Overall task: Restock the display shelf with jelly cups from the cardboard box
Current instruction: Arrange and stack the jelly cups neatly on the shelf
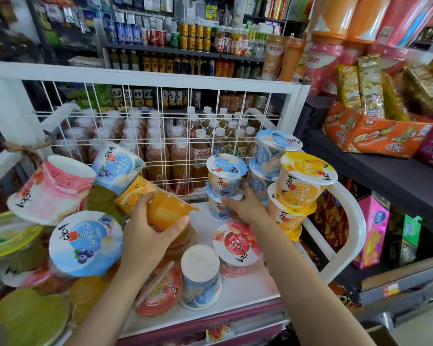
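Note:
My left hand (pixel 151 227) grips an orange jelly cup (pixel 165 209) lying on its side above the white display shelf (pixel 248 283). My right hand (pixel 240 204) holds the lower blue blueberry cup (pixel 216 208) of a two-cup stack; the upper blue cup (pixel 225 174) sits on it. To the right stand stacked orange cups (pixel 303 181) and more blue cups (pixel 275 146). A pink cup (pixel 238 243) and an upside-down blue cup (pixel 201 278) stand at the front. Loose cups pile up on the left, among them a blue one (pixel 85 243) and a pink one (pixel 53 191). No cardboard box is in view.
A white wire grid (pixel 160 121) backs the shelf, with bottled drinks behind it. A dark shelf (pixel 385 176) on the right carries orange snack boxes and packets. The shelf's white curved side rail (pixel 348 216) runs along the right edge.

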The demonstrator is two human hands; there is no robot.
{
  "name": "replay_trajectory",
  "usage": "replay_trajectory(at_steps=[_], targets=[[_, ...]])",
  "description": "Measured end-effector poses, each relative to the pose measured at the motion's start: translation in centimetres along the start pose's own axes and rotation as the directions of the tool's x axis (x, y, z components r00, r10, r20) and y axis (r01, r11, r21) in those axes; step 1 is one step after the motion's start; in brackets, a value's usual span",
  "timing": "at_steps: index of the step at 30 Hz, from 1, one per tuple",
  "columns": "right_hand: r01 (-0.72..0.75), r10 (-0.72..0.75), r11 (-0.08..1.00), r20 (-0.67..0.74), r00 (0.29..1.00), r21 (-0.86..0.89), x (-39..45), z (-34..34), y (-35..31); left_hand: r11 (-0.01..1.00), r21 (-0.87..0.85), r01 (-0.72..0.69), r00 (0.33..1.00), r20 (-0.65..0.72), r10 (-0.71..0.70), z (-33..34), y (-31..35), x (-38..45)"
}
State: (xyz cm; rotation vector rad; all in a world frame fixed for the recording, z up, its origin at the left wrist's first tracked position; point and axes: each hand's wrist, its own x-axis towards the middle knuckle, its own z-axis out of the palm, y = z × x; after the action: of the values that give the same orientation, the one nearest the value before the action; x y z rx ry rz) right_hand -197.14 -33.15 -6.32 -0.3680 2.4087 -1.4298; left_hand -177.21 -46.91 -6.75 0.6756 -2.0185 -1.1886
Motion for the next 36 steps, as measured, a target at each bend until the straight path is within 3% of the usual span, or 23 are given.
replay_trajectory(at_steps=[4, 7, 9, 12, 15, 21, 31, 36], targets=[[0.05, -0.046, 0.998, -0.103, 0.994, 0.038, -0.4, 0.5, -0.4, 1.0, -0.011, -0.001, 1.0, -0.001, 0.001, 0.0, 0.0, 0.2], [0.008, 0.003, 0.957, -0.037, 0.999, 0.288, -0.1, 1.5, -1.3, 1.0, -0.018, 0.001, 1.0, 0.001, -0.001, 0.0, 0.1, 0.2], [-0.092, 0.071, 0.838, 0.061, 0.996, 0.538, -0.3, 1.7, -2.3, 1.0, -0.019, 0.007, 1.0, -0.001, -0.007, -0.1, 0.1, 0.1], [-0.166, 0.116, 0.662, 0.118, 0.986, 0.731, -0.1, 1.4, -3.6, 1.0, -0.019, 0.009, 1.0, -0.009, -0.01, -0.2, 0.0, 0.2], [-0.194, 0.153, 0.605, 0.126, 0.98, 0.772, 0.0, 1.5, -4.3, 1.0, -0.013, 0.01, 1.0, -0.003, -0.01, -0.2, 0.1, 0.3], [-0.194, 0.148, 0.6, 0.13, 0.98, 0.776, 0.4, 2.0, -4.7, 1.0, -0.008, 0.004, 1.0, -0.004, -0.004, -0.3, -0.1, 0.3], [-0.189, 0.096, 0.425, 0.164, 0.982, 0.885, -0.3, 1.6, -4.5, 1.0, -0.005, -0.001, 1.0, -0.001, 0.001, -0.2, 0.3, 0.1], [-0.121, 0.036, 0.45, 0.118, 0.992, 0.885, -1.3, 1.3, -3.8, 1.0, 0.008, -0.015, 1.0, -0.004, 0.015, -0.1, 0.2, 0.1]])
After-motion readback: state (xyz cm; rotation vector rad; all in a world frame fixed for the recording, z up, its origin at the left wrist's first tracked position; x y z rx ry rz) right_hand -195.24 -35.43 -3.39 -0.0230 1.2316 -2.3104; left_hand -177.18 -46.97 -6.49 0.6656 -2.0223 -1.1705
